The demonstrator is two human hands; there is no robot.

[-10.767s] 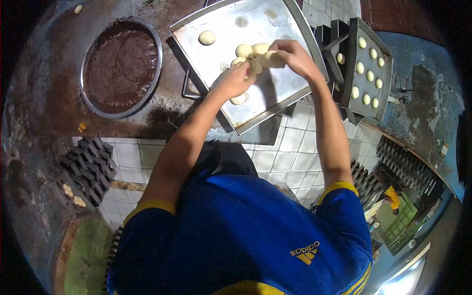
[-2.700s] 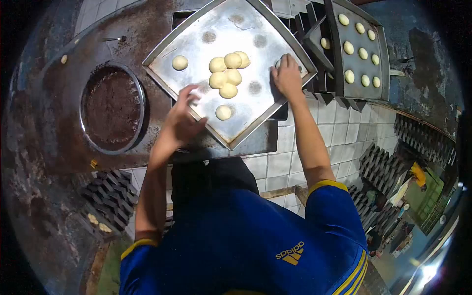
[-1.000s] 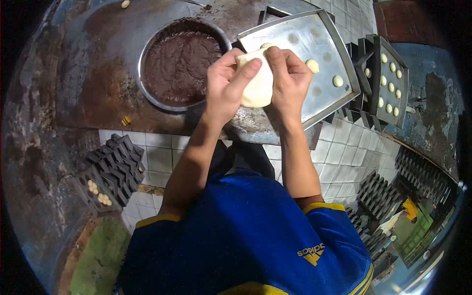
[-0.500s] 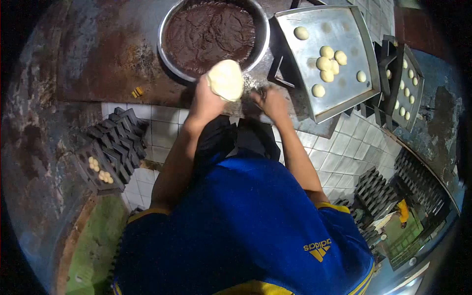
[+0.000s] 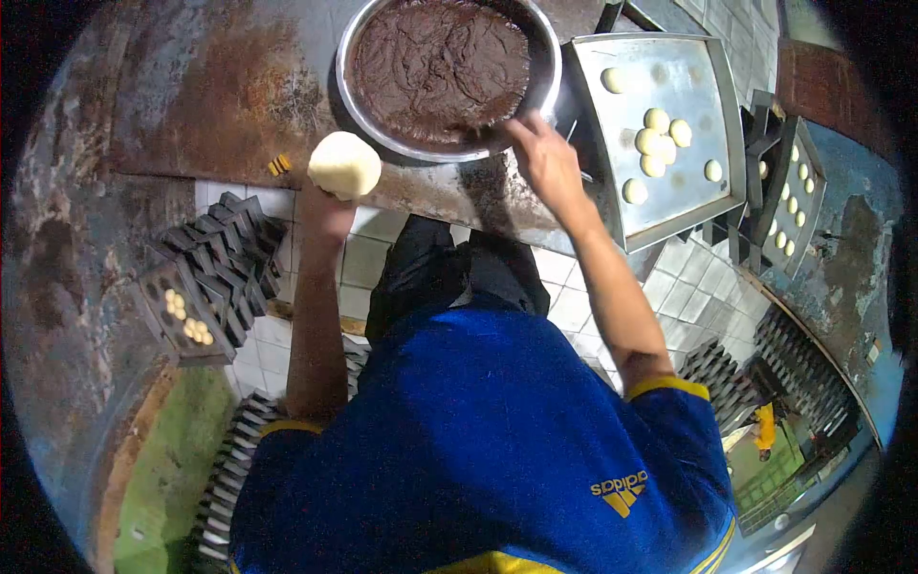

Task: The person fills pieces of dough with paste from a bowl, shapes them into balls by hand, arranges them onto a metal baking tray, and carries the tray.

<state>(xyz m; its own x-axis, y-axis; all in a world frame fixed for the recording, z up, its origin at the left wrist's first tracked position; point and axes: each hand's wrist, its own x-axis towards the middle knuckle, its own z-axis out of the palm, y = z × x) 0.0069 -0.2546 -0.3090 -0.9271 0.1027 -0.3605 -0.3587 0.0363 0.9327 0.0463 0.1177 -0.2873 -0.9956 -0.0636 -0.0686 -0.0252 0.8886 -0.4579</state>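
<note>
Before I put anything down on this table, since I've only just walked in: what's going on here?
A person holds a flattened piece of dough on the left hand, near the table's front edge. The right hand is at the near right rim of a metal bowl of dark brown mixture; whether it touches is unclear. Right of the bowl, a metal tray carries eight dough balls: five clustered, three apart.

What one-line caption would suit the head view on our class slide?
Dough in the left hand, the right hand at a bowl of dark brown paste.
</note>
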